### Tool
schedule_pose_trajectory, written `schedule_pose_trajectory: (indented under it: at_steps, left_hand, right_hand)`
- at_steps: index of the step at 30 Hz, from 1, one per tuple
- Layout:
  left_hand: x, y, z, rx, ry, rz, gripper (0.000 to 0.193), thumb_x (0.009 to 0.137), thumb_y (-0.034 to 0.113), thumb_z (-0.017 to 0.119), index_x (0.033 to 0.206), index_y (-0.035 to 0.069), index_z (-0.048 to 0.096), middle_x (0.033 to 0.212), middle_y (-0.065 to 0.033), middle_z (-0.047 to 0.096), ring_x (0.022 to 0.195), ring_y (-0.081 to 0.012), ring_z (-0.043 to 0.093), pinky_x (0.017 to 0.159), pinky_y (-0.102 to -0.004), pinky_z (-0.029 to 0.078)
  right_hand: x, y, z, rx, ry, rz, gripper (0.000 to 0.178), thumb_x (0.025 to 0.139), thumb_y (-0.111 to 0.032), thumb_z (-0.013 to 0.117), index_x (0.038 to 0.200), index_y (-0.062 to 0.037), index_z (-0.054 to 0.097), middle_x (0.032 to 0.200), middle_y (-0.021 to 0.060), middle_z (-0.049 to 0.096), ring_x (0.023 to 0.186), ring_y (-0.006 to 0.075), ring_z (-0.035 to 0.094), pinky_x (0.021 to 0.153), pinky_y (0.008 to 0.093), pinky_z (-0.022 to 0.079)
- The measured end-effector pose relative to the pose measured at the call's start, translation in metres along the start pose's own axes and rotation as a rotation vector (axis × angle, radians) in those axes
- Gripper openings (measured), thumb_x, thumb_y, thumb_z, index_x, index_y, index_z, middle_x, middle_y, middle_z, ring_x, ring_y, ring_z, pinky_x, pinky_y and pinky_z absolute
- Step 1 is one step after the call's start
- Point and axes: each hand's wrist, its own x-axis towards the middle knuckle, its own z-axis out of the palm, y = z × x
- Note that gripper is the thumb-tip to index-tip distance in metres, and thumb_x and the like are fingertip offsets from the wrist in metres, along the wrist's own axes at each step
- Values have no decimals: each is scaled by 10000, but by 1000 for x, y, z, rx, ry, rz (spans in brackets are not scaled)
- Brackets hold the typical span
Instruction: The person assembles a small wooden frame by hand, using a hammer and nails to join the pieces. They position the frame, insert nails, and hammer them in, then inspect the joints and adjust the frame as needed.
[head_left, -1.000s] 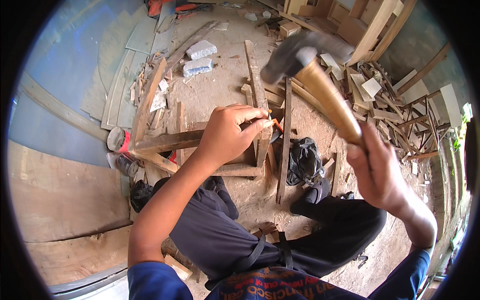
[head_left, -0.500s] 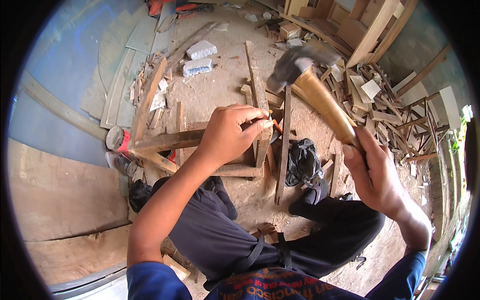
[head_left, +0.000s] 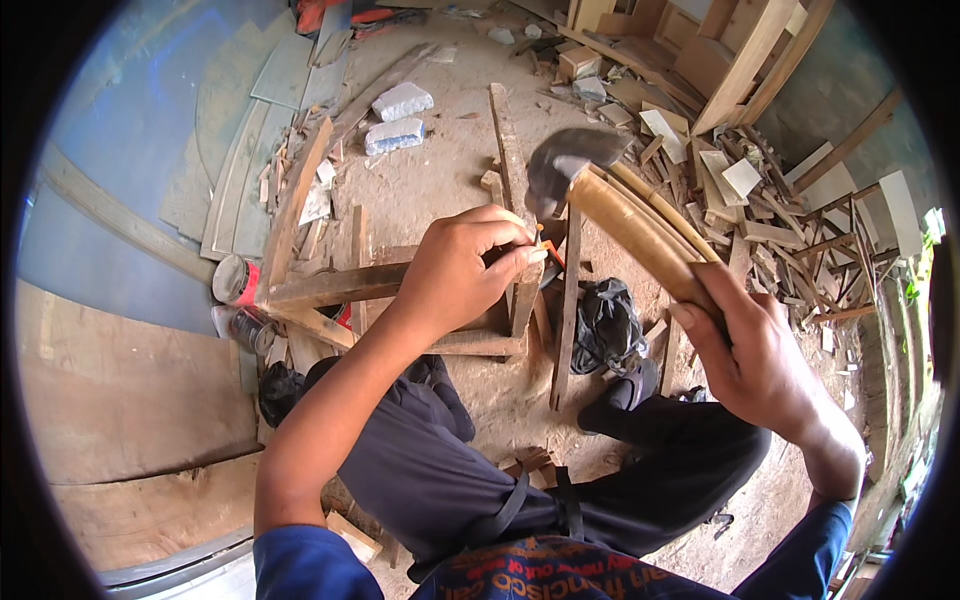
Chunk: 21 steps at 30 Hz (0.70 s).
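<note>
My left hand (head_left: 462, 268) is closed in a pinch on a small nail (head_left: 539, 233), its fingertips resting at the corner of a rough wooden frame (head_left: 335, 284). In my right hand (head_left: 752, 355) is a hammer (head_left: 640, 228), gripped low on its wooden handle. The dark hammer head hangs just above and to the right of the nail, apart from it, and motion smears head and handle. The nail's lower end is hard to make out behind the fingertips.
A loose wooden strip (head_left: 566, 310) and a black plastic bag (head_left: 607, 325) lie right of the frame. Scrap wood (head_left: 770, 225) is heaped at the right. White blocks (head_left: 395, 135) lie beyond the frame, and a red-and-white can (head_left: 236, 279) stands at its left corner.
The hammer head has come down and left, closer to the nail, as my right hand tilts the handle. My left hand keeps its place on the nail.
</note>
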Motion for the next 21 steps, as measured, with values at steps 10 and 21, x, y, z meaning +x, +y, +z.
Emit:
schedule_pose_trajectory:
  at_steps: [10,21]
  left_hand:
    - [0,-2,3,-7,28,-17,139,822,88,722,896,-29,703,927,-94,704,826,-195,685,745,-287,518]
    - [-1,-5,3,-6,34,-30,137,813,74,717,906,-27,712,939,-96,705,835,-203,686,755,-288,515]
  right_hand:
    - [0,-4,6,29,74,40,214,963,-102,550,1125,18,478,672,214,613,628,400,650,543,466,474]
    - [3,-3,5,49,-29,60,252,957,-109,555,1156,26,482,717,222,624,677,428,643,584,459,485]
